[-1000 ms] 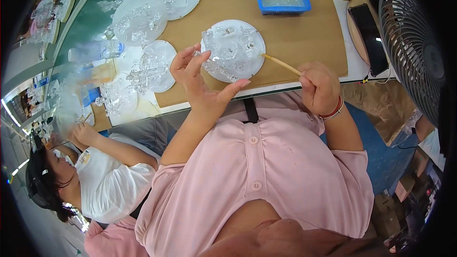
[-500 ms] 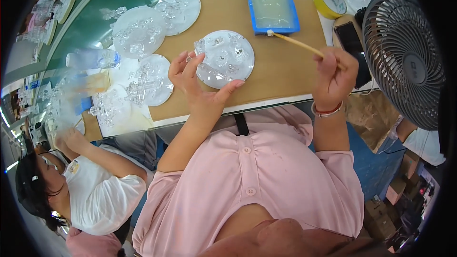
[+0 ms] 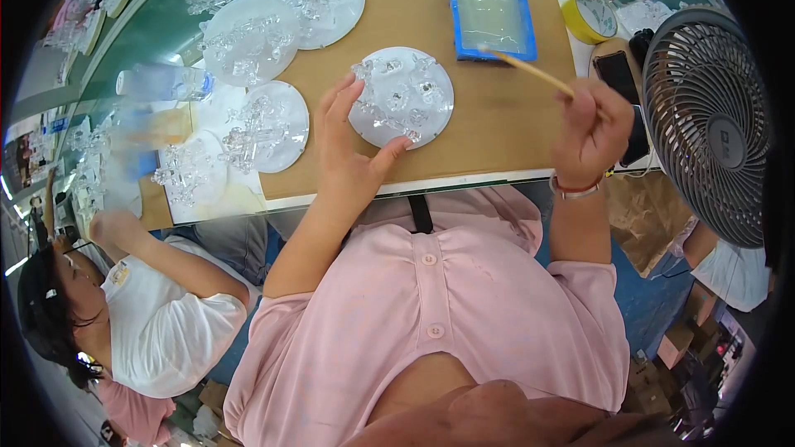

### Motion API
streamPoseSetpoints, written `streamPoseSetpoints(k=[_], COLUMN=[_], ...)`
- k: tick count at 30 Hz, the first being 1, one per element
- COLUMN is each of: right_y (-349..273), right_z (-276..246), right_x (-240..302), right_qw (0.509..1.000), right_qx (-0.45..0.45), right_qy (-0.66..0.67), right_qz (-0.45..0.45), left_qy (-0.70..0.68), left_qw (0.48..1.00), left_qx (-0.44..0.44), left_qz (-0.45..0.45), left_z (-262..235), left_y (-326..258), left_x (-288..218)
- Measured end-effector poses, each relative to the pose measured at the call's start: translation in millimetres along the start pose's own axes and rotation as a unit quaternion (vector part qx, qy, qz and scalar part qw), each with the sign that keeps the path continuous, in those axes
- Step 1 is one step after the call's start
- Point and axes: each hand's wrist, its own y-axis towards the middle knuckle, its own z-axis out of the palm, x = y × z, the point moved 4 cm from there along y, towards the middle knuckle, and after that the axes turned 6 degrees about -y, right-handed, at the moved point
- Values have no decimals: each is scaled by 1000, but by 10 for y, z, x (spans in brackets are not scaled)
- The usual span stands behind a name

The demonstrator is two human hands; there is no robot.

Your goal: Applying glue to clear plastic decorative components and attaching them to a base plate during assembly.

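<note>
Fingers of my right hand [image 3: 590, 134] are closed in a tight grip around a thin wooden stick [image 3: 530, 72], held like a pencil. The stick slants up and to my left, and its far tip reaches the near right corner of a shallow blue tray [image 3: 489, 7] lying by the far edge of the desk [image 3: 489, 128].

My left hand [image 3: 348, 149] lies open and flat on the brown desk top, fingers spread and gripping nothing. The thumb and fingers touch the left and near rim of a round clear disc [image 3: 402, 98], which carries several small clear glass-like figures. The disc sits near the middle of the desk, between my two hands.

To my left, toward the desk's left edge, more round discs with clear figures [image 3: 248, 37] lie close together, some overlapping. At the far right corner stands a yellow roll of tape [image 3: 590, 16], and a dark phone [image 3: 623, 87] lies along the right edge. Just beyond that edge stands a grey electric fan [image 3: 712, 116] with a wire guard. At my lower left, another person in a white shirt [image 3: 166, 314] sits beside the desk.
</note>
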Motion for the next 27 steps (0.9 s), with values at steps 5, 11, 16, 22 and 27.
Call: streamPoseSetpoints(k=[5, 11, 16, 22, 27], right_y=[-337, -424, -416, -365, -421], right_z=[-66, 193, 152, 212, 145], right_x=[134, 166, 239, 91, 172], right_qw=[994, 988, 987, 992, 989], right_qx=[83, 148, 144, 117, 137], right_qy=[74, 25, 19, -8, 36], right_qz=[7, -39, -69, -51, -52], left_qy=[48, 43, 21, 23, 27], left_qw=[999, 999, 999, 1000, 999], left_qx=[-12, 29, 26, 13, -16], left_qz=[2, -9, 8, 8, 18], left_z=[-21, -235, -247, -257, -259], left_y=[-19, 99, 161, 143, 116], left_x=[-95, -110, -83, -70, -74])
